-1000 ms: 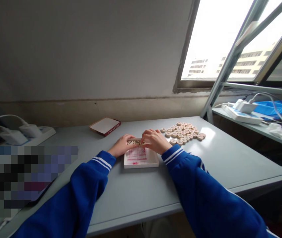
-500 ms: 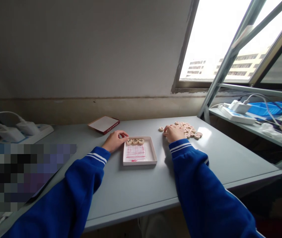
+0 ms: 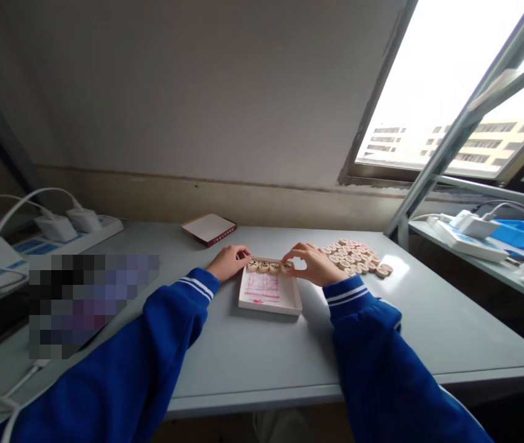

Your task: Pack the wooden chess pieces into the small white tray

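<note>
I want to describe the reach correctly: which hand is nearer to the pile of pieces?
Right. The right hand is beside the pile, at the far right corner of the box; the left hand is farther away, at the far left corner.

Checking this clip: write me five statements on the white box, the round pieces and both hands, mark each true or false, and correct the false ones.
1. The white box holds a row of four pieces. True.
2. That row lies along the near edge. False: the far edge.
3. The right hand is at the row's right end. True.
4. The left hand is at the box's far left corner. True.
5. The loose pieces lie left of the box. False: the loose pieces lie right.
</note>
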The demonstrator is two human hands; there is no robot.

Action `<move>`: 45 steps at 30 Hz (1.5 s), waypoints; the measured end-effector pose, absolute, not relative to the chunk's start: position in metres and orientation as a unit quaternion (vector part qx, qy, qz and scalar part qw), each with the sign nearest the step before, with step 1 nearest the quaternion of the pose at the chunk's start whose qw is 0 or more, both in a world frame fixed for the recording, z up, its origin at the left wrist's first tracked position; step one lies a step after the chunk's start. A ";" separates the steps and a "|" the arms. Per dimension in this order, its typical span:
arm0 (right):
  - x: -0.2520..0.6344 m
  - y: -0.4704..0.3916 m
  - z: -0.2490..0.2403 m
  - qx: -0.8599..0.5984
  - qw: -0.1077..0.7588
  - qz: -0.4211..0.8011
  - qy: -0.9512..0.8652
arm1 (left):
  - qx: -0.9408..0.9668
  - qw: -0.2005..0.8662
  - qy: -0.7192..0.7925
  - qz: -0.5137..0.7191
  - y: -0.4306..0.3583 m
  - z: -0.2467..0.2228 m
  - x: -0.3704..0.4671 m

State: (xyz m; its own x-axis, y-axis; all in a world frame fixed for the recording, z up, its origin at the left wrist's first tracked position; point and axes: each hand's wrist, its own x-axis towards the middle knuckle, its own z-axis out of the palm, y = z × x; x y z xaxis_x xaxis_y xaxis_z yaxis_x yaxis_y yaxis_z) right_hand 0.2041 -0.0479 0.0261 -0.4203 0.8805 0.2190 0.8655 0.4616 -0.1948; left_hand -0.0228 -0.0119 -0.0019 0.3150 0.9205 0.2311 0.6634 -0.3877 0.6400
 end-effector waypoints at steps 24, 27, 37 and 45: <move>0.238 -0.034 0.010 -0.746 0.086 -0.151 -0.643 | 0.743 0.247 0.535 0.318 -0.014 0.000 -0.021; 0.236 -0.029 0.009 -0.746 0.115 -0.136 -0.641 | 0.730 0.266 0.532 0.338 -0.013 -0.002 -0.021; 0.212 -0.027 0.025 -0.603 0.235 0.017 -0.762 | 0.735 0.284 0.524 0.323 -0.014 -0.005 -0.017; 0.160 -0.038 0.028 -0.491 0.189 0.000 -0.850 | 0.739 0.199 0.606 0.217 -0.029 0.007 -0.008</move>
State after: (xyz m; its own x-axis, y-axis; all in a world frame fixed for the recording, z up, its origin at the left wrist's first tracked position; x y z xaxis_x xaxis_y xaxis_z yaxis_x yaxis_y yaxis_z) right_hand 0.1605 -0.0377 0.0276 -0.4462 0.8356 0.3205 0.8353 0.5173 -0.1859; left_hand -0.0079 -0.0293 0.0068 0.1723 0.9818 0.0798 0.8095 -0.1873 0.5564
